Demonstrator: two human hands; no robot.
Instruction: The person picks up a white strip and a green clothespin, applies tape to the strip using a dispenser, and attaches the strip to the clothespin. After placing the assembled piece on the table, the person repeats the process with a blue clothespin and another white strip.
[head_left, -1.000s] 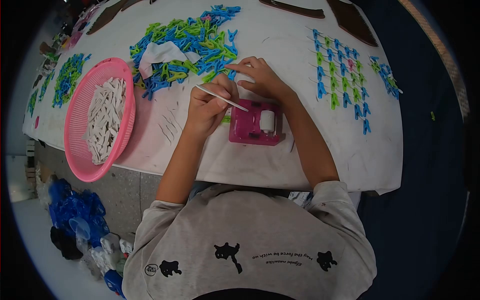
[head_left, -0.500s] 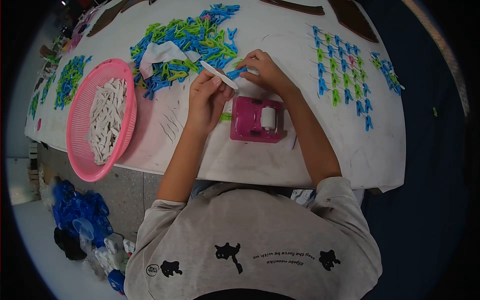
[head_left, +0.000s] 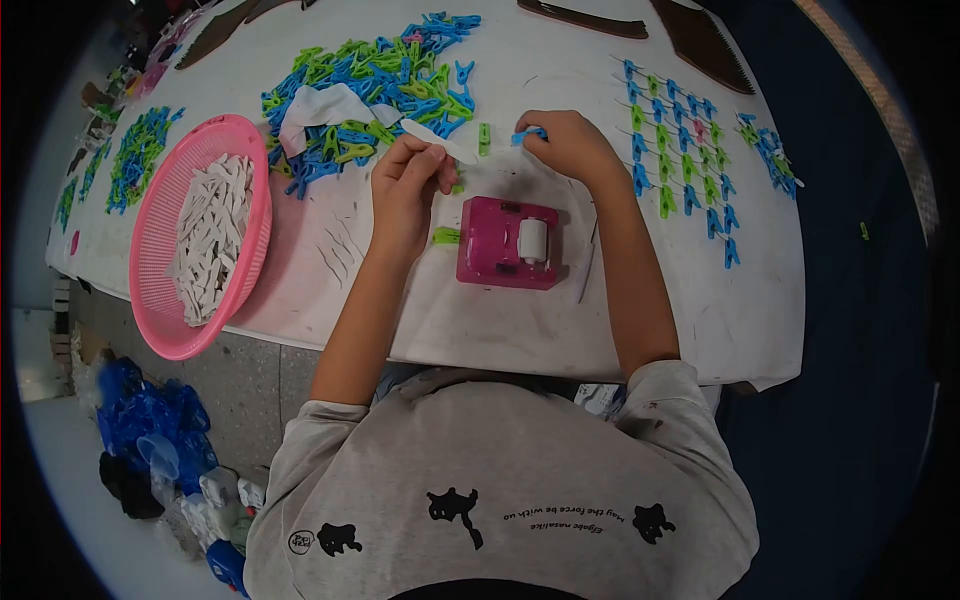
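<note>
Pinched between the thumb and fingers of my left hand (head_left: pixel 405 195) is a white flat strip (head_left: pixel 438 141), long with a rounded end. My right hand (head_left: pixel 572 145) is closed on a blue clothespin (head_left: pixel 528 136), mostly covered by the fingers. A green clothespin (head_left: pixel 485 139) lies on the table between the two hands. Nearer my body stands a magenta tape dispenser (head_left: pixel 485 245) with a white roll (head_left: pixel 533 241). Another green clothespin (head_left: pixel 446 236) touches or lies just beside its left side. Beyond my left hand spreads a heap of blue and green clothespins (head_left: pixel 370 80).
A pink basket (head_left: pixel 262 225) of white strips (head_left: pixel 212 240) stands at the left table edge. Rows of clothespins (head_left: pixel 690 150) on pale strips lie at right. A thin pen-like stick (head_left: pixel 581 285) rests beside the dispenser. Brown saw-toothed pieces (head_left: pixel 700 45) lie at the far edge.
My right hand has moved right, away from my left hand, with the blue clothespin. The green clothespin between the hands now shows fully. My left hand has turned slightly, still holding the white strip.
</note>
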